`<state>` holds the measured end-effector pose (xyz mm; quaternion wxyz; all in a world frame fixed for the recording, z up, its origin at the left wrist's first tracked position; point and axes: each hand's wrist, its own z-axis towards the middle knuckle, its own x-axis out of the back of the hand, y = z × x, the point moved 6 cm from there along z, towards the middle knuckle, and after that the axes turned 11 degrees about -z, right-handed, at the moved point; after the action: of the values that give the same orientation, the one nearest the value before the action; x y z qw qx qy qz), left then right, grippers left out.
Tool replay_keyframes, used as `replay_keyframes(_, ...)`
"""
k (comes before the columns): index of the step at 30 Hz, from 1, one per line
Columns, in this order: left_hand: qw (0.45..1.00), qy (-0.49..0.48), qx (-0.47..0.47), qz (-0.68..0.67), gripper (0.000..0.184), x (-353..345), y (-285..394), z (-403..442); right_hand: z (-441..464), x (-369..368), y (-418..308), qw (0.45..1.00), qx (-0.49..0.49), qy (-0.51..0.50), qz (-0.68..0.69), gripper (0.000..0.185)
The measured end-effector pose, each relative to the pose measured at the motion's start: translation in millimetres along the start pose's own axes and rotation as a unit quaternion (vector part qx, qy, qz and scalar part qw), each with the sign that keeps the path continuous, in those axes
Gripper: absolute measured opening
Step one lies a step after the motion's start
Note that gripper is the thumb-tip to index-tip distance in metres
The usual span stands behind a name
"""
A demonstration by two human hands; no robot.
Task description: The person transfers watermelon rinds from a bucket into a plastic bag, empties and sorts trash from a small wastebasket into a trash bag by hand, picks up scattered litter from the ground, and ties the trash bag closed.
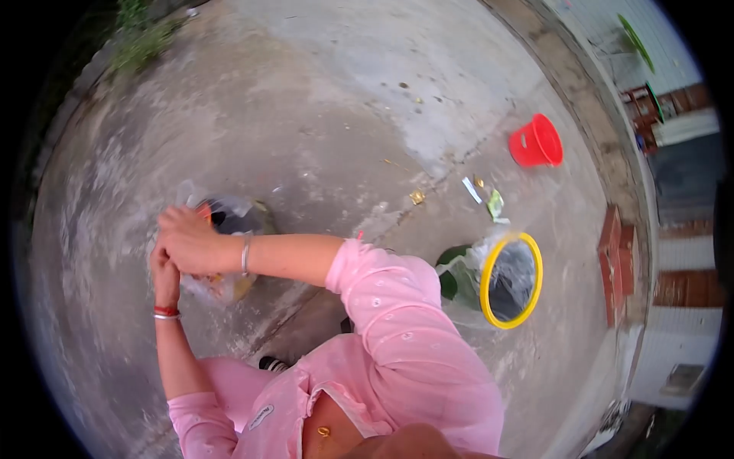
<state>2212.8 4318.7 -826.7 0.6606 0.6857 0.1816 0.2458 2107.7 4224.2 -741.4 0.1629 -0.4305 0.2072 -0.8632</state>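
Note:
My left hand point(163, 266) and my right hand point(193, 239) meet at the left, closed against each other at the edge of a clear plastic bag point(238, 218). The right hand lies over the left and hides part of its fingers; the right fingertips are slightly blurred. Litter shows through the bag, with something dark in its upper part and an orange-red piece point(205, 212) beside my right fingers. The bag stands on the concrete below my hands, its lower part partly covered by my right forearm.
To the right stands a bin with a yellow rim point(538, 269), lined with clear plastic. Beyond it is a red bucket point(537, 141). Wrappers, including a green one point(495, 203), lie on the concrete point(321, 153). Red bricks point(611, 266) sit by the wall.

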Motion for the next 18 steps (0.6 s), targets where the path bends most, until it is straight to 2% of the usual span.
replay_keyframes(3, 0.997, -0.023, 0.067, 0.031, 0.024, 4.0, -8.6, 1.5, 0.8, -8.9, 5.1, 0.999, 0.014, 0.007, -0.040, 0.010)
replay_keyframes(6, 0.993, -0.074, 0.086, -0.021, 0.028, 10.0, -14.4, 0.1, 0.1, -13.5, 6.4, 0.999, 0.031, -0.036, -0.025, 0.013)
replay_keyframes(9, 0.986, -0.069, 0.087, -0.128, 0.028, -7.8, 7.8, -4.7, 2.1, -19.1, 14.8, 0.998, 0.035, -0.041, -0.024, 0.014)
replay_keyframes(12, 0.989, -0.007, 0.081, -0.124, 0.028, -12.8, -1.1, -2.1, 1.5, -16.7, 15.6, 0.995, 0.075, -0.057, -0.015, 0.015)
replay_keyframes(13, 0.996, 0.002, 0.056, -0.069, 0.025, -8.2, -9.8, 0.5, 0.2, -13.7, 13.1, 0.994, 0.091, -0.067, -0.009, 0.015)
replay_keyframes(15, 0.999, 0.025, 0.003, 0.040, 0.019, 3.6, -27.0, 7.4, 4.3, -26.1, 24.3, 0.997, 0.047, -0.061, -0.006, 0.017)
replay_keyframes(18, 0.995, -0.044, 0.054, 0.077, 0.019, -2.5, -28.4, 9.7, 2.3, -18.0, 51.3, 0.998, -0.040, -0.036, 0.036, 0.020)
